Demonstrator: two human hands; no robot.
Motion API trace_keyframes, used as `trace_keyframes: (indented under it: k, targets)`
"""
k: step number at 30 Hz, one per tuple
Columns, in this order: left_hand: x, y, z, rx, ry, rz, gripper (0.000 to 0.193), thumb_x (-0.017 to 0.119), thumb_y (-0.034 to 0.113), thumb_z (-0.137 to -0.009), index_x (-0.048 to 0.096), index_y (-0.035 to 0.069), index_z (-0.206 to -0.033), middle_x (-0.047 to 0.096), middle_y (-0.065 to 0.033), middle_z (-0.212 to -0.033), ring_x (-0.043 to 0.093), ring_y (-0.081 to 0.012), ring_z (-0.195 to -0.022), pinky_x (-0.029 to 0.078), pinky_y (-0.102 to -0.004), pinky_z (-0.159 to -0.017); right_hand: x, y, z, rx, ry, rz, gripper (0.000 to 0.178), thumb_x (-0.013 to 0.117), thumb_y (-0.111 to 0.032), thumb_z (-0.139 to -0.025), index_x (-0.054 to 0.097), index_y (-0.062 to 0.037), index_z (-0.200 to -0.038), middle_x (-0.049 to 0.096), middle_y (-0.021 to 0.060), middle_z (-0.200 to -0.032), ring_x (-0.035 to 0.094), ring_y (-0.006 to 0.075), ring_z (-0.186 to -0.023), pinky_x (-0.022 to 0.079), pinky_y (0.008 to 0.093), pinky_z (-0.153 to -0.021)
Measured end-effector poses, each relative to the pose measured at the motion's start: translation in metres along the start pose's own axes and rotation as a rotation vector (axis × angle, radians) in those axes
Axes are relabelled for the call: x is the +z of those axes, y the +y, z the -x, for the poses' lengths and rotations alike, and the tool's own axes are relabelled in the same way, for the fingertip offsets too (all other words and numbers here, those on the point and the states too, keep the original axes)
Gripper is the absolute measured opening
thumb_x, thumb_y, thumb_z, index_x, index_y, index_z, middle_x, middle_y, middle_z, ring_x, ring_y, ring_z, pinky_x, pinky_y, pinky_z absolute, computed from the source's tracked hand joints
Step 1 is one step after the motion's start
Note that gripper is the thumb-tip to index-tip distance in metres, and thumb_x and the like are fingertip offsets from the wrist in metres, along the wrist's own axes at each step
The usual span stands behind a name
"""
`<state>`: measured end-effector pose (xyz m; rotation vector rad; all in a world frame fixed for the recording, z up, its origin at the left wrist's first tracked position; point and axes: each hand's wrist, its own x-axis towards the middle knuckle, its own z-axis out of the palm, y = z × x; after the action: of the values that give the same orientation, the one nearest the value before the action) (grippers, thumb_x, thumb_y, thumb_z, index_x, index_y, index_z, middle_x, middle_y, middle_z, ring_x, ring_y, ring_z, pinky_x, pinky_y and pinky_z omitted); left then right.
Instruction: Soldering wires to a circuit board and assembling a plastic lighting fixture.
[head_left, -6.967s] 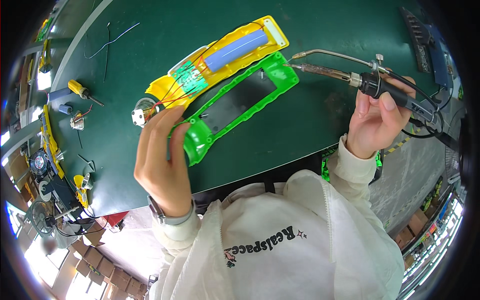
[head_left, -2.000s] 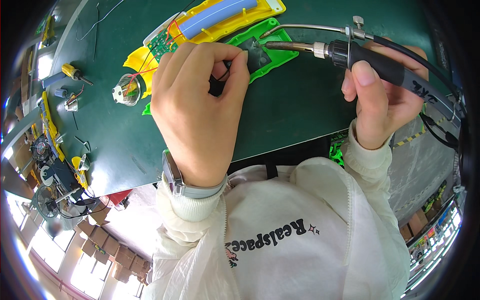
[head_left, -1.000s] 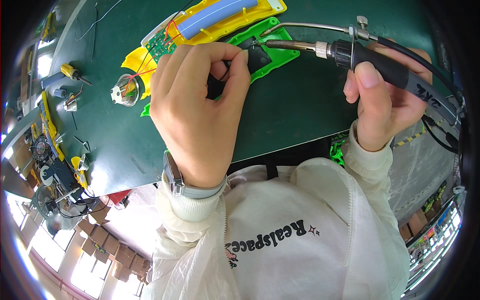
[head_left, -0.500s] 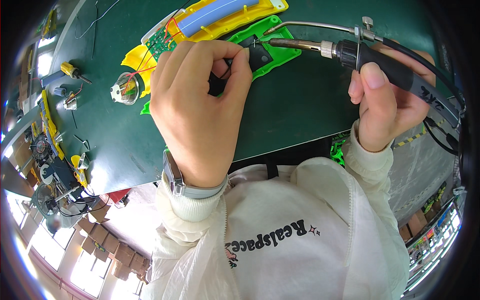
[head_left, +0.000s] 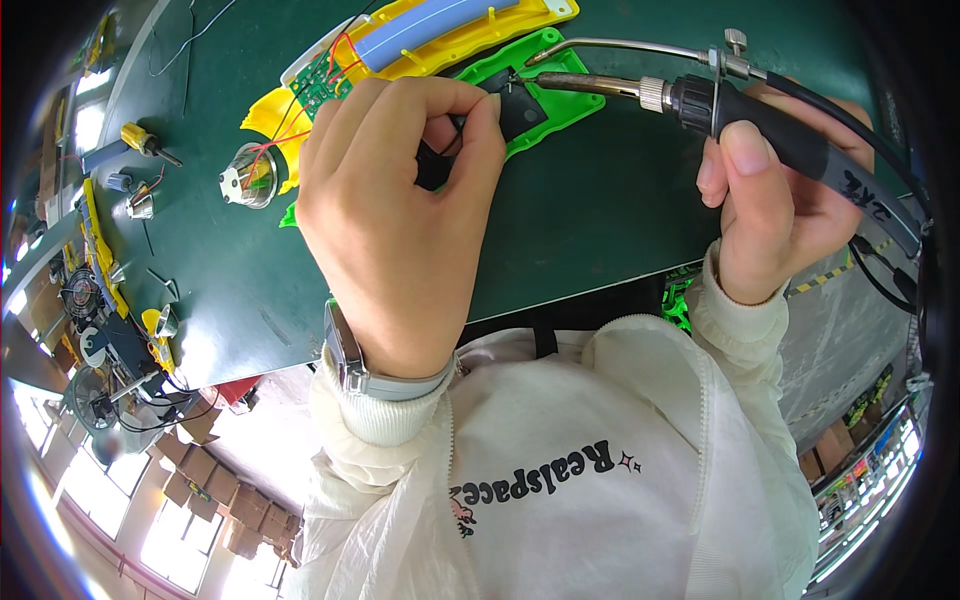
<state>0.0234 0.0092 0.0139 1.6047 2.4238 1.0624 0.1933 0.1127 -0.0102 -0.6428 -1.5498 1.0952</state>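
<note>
My right hand [head_left: 770, 190] is wrapped round the dark handle of a soldering iron [head_left: 760, 125], its thumb on the near side. A thin bent metal tube [head_left: 630, 46] is clamped to the iron and runs above its barrel. The iron's tip meets a small metal terminal on a black part [head_left: 520, 112], which sits in a green plastic housing [head_left: 573, 108]. Close beside that terminal, my left hand [head_left: 400, 200] has thumb and forefinger pinched together over the housing. What the pinch holds is too small and hidden to tell.
Beyond my left hand lies a yellow housing [head_left: 450, 52] with a blue cylinder and a green circuit board [head_left: 322, 85] with red wires. A silver lamp reflector [head_left: 248, 178] stands left of it. A yellow screwdriver [head_left: 150, 143] and small parts lie further left on the green table [head_left: 590, 220].
Hardly anything differs. Both hands and the iron keep nearly the same place, with the iron's tip a touch further left at the terminal.
</note>
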Motion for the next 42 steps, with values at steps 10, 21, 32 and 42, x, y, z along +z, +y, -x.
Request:
trace_keyframes:
  k: [10, 21, 32, 42]
  targets:
    - [0.0002, 0.0011, -0.0001, -0.005, -0.005, -0.01, 0.008, 0.077, 0.002, -0.078, 0.07, 0.001, -0.083, 0.058, 0.0014, -0.07, 0.042, -0.0083, -0.064, 0.036, -0.0235, -0.059, 0.0008, -0.0004, 0.0002, 0.014, -0.008, -0.025, 0.031, 0.072, -0.007, -0.082, 0.055, 0.0066, -0.104, 0.062, 0.016, -0.078, 0.052, 0.0133, -0.047, 0.041, 0.0249, -0.041]
    - [-0.0022, 0.0029, -0.0027, -0.037, -0.037, -0.012, 0.008, 0.076, 0.004, -0.079, 0.07, 0.001, -0.083, 0.058, 0.0012, -0.07, 0.043, -0.0082, -0.064, 0.036, -0.0233, -0.06, 0.0005, 0.0008, 0.0005, 0.002, -0.015, 0.006, 0.033, 0.072, -0.009, -0.083, 0.054, 0.0061, -0.105, 0.062, 0.0161, -0.077, 0.052, 0.0127, -0.046, 0.041, 0.0247, -0.041]
    - [-0.0018, 0.0047, -0.0032, -0.064, -0.042, 0.0, 0.007, 0.075, 0.003, -0.079, 0.069, 0.001, -0.082, 0.057, 0.0016, -0.07, 0.042, -0.0078, -0.064, 0.035, -0.023, -0.059, 0.0011, -0.0017, 0.0003, -0.014, -0.002, 0.015, 0.033, 0.071, -0.009, -0.082, 0.054, 0.0069, -0.105, 0.062, 0.0155, -0.072, 0.051, 0.0126, -0.045, 0.04, 0.0238, -0.041]
    - [-0.0017, 0.0077, -0.0024, -0.077, -0.043, -0.032, 0.007, 0.075, 0.002, -0.079, 0.068, 0.002, -0.081, 0.056, 0.0014, -0.068, 0.042, -0.0078, -0.063, 0.034, -0.023, -0.059, -0.005, -0.0011, -0.0009, -0.044, -0.036, 0.062, 0.033, 0.071, -0.011, -0.082, 0.054, 0.0072, -0.104, 0.062, 0.0161, -0.07, 0.05, 0.0129, -0.044, 0.04, 0.0237, -0.042]
